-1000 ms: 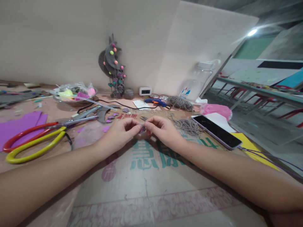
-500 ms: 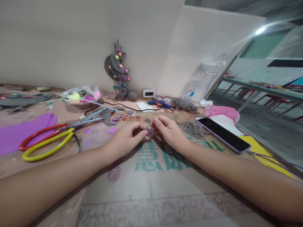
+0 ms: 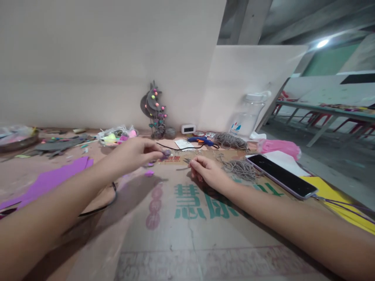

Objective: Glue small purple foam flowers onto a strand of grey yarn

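Note:
My left hand (image 3: 139, 156) reaches over the back of the printed cardboard, thumb and fingers closed near a small purple-grey flower piece (image 3: 166, 153). The piece appears to be at the fingertips, though their grip is partly blurred. My right hand (image 3: 206, 170) rests lower on the cardboard (image 3: 170, 238) with its fingers pinched. A thin grey strip (image 3: 182, 169) sticks out to the left from its fingertips. Just behind this hand lies a small pointed metal tool (image 3: 187, 160). Purple foam bits (image 3: 149, 173) lie below my left hand.
A blue glue gun (image 3: 202, 140), grey yarn (image 3: 241, 168), a phone (image 3: 283, 175) and a clear bottle (image 3: 248, 113) stand or lie to the right. A decorated moon ornament (image 3: 155, 107) leans on the wall. Purple sheets (image 3: 58, 183) lie left.
My hands have parted: the left moved up and left to the back of the cardboard, the right stayed near the middle. The view has tilted up, and my left arm now covers the scissors.

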The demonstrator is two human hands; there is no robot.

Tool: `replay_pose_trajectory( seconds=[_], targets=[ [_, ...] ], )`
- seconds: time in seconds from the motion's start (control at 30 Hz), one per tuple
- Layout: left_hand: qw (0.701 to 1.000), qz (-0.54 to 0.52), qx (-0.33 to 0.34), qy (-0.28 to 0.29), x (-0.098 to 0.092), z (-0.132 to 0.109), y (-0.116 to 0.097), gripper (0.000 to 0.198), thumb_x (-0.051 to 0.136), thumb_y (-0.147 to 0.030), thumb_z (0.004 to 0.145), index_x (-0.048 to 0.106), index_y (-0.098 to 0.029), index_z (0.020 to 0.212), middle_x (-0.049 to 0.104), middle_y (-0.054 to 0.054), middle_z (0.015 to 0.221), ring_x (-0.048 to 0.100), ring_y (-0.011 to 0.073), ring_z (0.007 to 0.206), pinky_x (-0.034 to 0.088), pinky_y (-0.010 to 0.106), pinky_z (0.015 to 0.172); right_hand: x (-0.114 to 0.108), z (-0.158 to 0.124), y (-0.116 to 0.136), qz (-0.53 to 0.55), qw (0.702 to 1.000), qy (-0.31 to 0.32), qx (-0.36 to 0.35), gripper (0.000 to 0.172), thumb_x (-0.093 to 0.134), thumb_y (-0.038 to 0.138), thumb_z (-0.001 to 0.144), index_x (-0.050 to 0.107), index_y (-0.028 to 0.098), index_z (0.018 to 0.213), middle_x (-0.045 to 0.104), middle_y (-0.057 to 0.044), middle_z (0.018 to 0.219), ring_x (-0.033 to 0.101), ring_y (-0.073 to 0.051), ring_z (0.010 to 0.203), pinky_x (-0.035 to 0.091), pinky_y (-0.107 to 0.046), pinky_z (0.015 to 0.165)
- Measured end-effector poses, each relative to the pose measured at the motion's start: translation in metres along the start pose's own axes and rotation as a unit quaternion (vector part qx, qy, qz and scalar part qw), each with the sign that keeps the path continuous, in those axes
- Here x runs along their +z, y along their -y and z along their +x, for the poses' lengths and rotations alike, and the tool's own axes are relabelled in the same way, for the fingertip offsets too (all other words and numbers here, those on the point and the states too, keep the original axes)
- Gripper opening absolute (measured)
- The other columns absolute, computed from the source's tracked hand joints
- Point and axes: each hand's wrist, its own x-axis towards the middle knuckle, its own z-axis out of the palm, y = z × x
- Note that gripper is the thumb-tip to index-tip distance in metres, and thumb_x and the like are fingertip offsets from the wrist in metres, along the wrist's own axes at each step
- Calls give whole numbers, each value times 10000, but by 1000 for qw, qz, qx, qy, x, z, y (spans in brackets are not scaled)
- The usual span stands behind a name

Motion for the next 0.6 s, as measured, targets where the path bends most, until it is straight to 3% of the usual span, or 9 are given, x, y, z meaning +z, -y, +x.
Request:
replay_pose_trajectory(
  seconds=[0.07, 0.17, 0.3, 0.37, 0.43, 0.53, 0.6],
  targets=[
    [998, -8, -44, 36, 0, 9, 22, 274, 506, -404, 790, 680, -193, 763, 658, -5, 656, 573, 163, 602, 348, 233, 517, 1, -2, 2, -26, 1000, 10, -9, 269, 434, 416, 862, 523, 166, 821, 530, 30, 583, 433, -69, 428, 306, -167, 383],
    [996, -17, -45, 80, 20, 14, 44, 284, 483, -385, 789, 675, -180, 745, 669, 8, 668, 596, 182, 629, 367, 240, 531, 1, -4, 5, -79, 996, 31, -35, 273, 418, 409, 878, 542, 170, 830, 550, 21, 593, 487, -92, 492, 357, -188, 452],
    [999, 17, -33, 22, 45, 13, 50, 282, 480, -350, 796, 679, -215, 943, 708, 46, 906, 620, 220, 806, 399, 266, 644, 2, -7, 8, -132, 989, 36, -57, 239, 424, 362, 879, 560, 174, 820, 587, 4, 633, 534, -119, 582, 401, -221, 552],
    [997, 69, -14, -30, 45, 12, 51, 311, 465, -343, 813, 658, -219, 1024, 698, 65, 958, 612, 232, 850, 390, 272, 662, 3, -8, 10, -144, 987, 36, -58, 216, 432, 336, 874, 564, 175, 816, 599, -2, 650, 543, -126, 601, 407, -231, 578],
    [994, 108, -9, -27, 38, 13, 53, 302, 460, -355, 817, 670, -221, 989, 698, 65, 923, 612, 224, 803, 380, 266, 633, 3, -9, 10, -147, 986, 39, -61, 199, 437, 318, 870, 565, 177, 814, 602, -2, 652, 545, -129, 602, 407, -236, 585],
    [989, 138, 3, 47, 24, 13, 56, 255, 484, -316, 785, 702, -265, 905, 709, 27, 871, 612, 205, 754, 370, 253, 611, 3, -9, 10, -145, 986, 44, -68, 196, 440, 316, 872, 568, 178, 817, 604, -1, 653, 547, -130, 606, 408, -237, 592],
    [981, 141, -7, 133, 18, 11, 55, 249, 509, -279, 741, 717, -283, 879, 713, 14, 829, 611, 194, 696, 364, 249, 581, 3, -9, 9, -148, 986, 46, -68, 202, 438, 324, 875, 570, 177, 830, 608, -4, 657, 552, -132, 611, 410, -240, 598]
  ],
)
